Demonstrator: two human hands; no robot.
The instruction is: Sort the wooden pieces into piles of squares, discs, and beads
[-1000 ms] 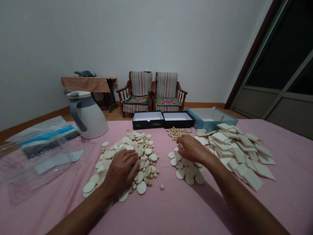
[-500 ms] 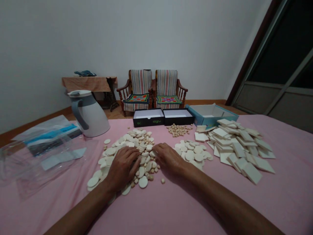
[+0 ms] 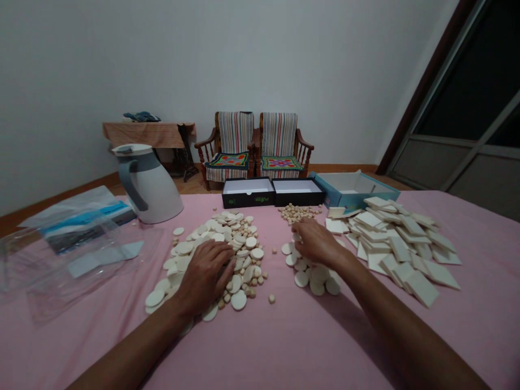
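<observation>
My left hand point(image 3: 208, 271) lies on the left side of a mixed pile of round wooden discs point(image 3: 184, 248) and small wooden beads point(image 3: 255, 281). Its fingers are stretched over the discs, with the thumb apart. Above a smaller heap of discs point(image 3: 319, 276) is my right hand point(image 3: 319, 242), its fingers bent down and close together. Whatever those fingertips hold, if anything, is hidden. Just beyond them sits a separate group of beads point(image 3: 290, 213). A single bead point(image 3: 272, 298) lies on the pink cloth point(image 3: 260, 346) between my forearms.
Square wooden tiles point(image 3: 400, 244) are heaped at the right. Two black-sided open boxes point(image 3: 248, 201) and a blue box point(image 3: 353, 201) stand at the back. At the left are a white-and-grey jug point(image 3: 156, 189) and clear plastic packaging point(image 3: 93, 271).
My right hand has moved from the mixed pile rightward and away from me, over the smaller disc heap. My left hand has stayed nearly still. A bead now lies between the two piles.
</observation>
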